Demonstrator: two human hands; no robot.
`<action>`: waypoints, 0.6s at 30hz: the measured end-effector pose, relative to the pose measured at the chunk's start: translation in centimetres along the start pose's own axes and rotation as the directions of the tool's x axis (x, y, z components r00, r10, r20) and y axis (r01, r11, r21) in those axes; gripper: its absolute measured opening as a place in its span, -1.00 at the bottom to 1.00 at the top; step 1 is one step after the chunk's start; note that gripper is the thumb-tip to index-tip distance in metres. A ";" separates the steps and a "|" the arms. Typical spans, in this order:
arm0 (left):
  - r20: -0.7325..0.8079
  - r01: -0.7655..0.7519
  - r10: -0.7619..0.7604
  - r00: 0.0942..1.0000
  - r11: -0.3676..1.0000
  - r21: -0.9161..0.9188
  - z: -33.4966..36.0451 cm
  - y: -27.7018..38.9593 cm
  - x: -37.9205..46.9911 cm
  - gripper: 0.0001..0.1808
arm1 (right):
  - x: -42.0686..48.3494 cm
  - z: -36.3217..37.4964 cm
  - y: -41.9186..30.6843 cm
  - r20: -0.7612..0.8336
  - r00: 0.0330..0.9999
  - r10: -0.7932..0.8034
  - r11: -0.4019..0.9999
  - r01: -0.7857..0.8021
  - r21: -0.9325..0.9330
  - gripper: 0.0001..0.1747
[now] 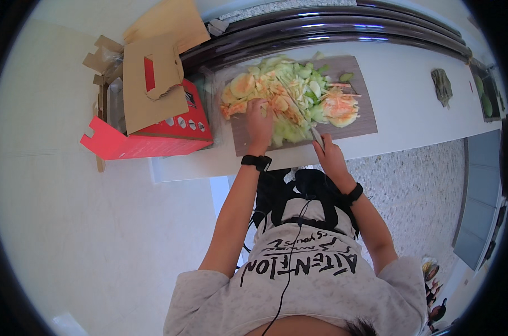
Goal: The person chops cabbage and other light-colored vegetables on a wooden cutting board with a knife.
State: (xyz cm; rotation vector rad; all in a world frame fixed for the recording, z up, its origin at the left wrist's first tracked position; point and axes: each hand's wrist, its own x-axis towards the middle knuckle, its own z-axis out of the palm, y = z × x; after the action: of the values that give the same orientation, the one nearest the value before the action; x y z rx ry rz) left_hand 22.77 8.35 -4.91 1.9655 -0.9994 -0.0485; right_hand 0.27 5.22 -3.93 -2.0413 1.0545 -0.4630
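Observation:
A wood-grain cutting board lies on the white counter, covered by a heap of chopped pale green and orange vegetable or fruit pieces. My right hand is closed around the handle of a kitchen knife at the board's near edge. The knife's blade runs up and left into the heap, partly hidden among the pieces. At the heap's left part, my left hand rests with its fingertips on orange pieces; whether it grips any cannot be told. Shredded orange-and-pale pieces form a smaller pile at the right of the board.
A red and brown cardboard box stands open left of the board, beside clear plastic. Long dark glossy tubes or rails run behind the board. A crumpled dark green cloth lies at right; farther right, a container holds green produce.

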 end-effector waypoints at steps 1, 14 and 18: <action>-0.005 0.071 -0.071 0.997 0.997 -0.012 -0.7 0.2 -0.3 -0.75 | 0.2 0.0 -0.6 -0.003 1.000 -0.019 1.000 0.019 -0.003 -0.69; -0.052 0.164 -0.167 0.985 0.985 -0.056 -4.0 -1.3 -7.2 -0.74 | 1.4 3.3 0.0 0.104 0.994 0.014 0.973 0.010 -0.232 -0.65; -0.026 0.250 -0.258 0.966 0.952 -0.178 -3.3 -0.9 -7.4 -0.74 | 1.7 3.5 0.3 0.048 0.998 -0.027 0.979 0.036 -0.199 -0.65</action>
State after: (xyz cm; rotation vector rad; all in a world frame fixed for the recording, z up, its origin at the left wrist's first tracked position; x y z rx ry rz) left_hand 19.68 15.78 -6.03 1.9129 -0.6807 -0.2229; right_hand 3.30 5.40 -6.42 -2.2372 1.0796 -0.3366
